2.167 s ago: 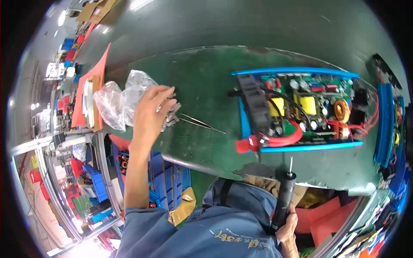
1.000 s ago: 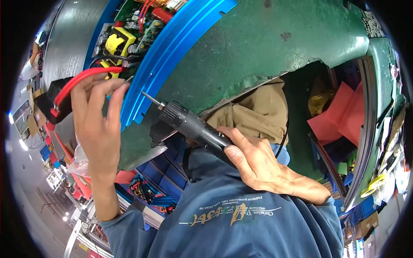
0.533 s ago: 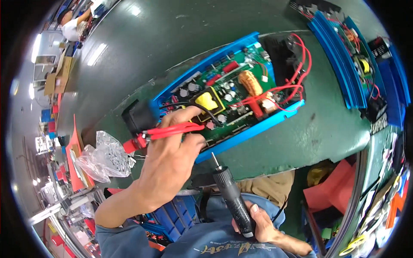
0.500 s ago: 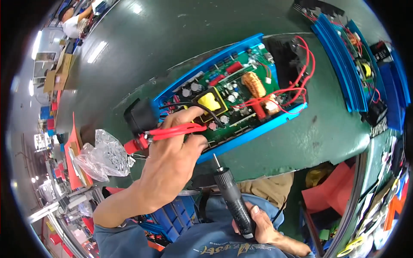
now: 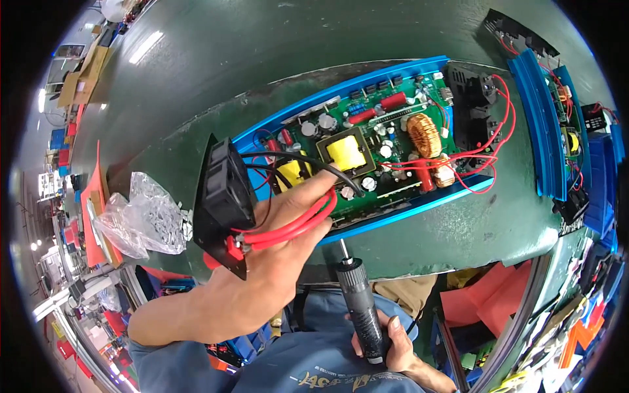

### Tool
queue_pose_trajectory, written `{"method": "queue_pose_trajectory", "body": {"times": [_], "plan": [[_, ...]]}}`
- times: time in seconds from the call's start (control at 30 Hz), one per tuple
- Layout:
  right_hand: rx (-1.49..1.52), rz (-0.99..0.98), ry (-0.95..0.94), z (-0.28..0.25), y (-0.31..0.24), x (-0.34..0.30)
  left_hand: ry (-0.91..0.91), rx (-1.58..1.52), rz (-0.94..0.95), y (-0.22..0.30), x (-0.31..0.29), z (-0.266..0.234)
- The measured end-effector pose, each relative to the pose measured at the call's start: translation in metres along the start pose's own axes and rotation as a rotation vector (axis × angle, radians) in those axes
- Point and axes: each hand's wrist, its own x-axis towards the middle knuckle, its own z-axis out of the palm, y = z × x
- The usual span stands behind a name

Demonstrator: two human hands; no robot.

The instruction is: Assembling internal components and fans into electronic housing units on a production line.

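My left hand (image 5: 288,242) reaches over the near left part of a green circuit board (image 5: 400,141) in a blue metal case (image 5: 400,223). Its index finger and thumb are stretched apart, the fingertip beside a yellow transformer (image 5: 346,153); the other fingers are hidden. Thick red wires (image 5: 288,234) loop over this hand from a black end panel with a fan (image 5: 226,190), tilted up beside the case's left end. Low in front of my body, my right hand (image 5: 396,347) is closed around a black electric screwdriver (image 5: 359,304), bit pointing up toward the case's near wall.
Crumpled clear plastic (image 5: 147,219) lies left of the panel. A black end piece (image 5: 475,105) with red wires sits at the case's right end. Farther right are another opened blue unit (image 5: 544,131) and blue bins (image 5: 599,177). The table's near edge runs before me.
The view has shifted, so the case sits farther right in it. The fan panel now shows its edge and tilts more upright. Both hands keep nearly the same pose.
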Motion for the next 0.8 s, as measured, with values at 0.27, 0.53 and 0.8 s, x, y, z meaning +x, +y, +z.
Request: {"method": "queue_pose_trajectory", "body": {"times": [0.27, 0.53, 0.8], "plan": [[-0.037, -0.054, 0.062, 0.001, -0.005, -0.005, 0.029, -0.087, -0.043, 0.009, -0.005, 0.01], [0.033, -0.047, 0.035, 0.005, 0.003, -0.003, 0.21, -0.036, -0.07, 0.003, -0.017, 0.034], [-0.157, -0.009, 0.212, 0.006, -0.011, -0.007, 0.139, 0.225, 0.089, -0.01, -0.035, 0.032]]}}
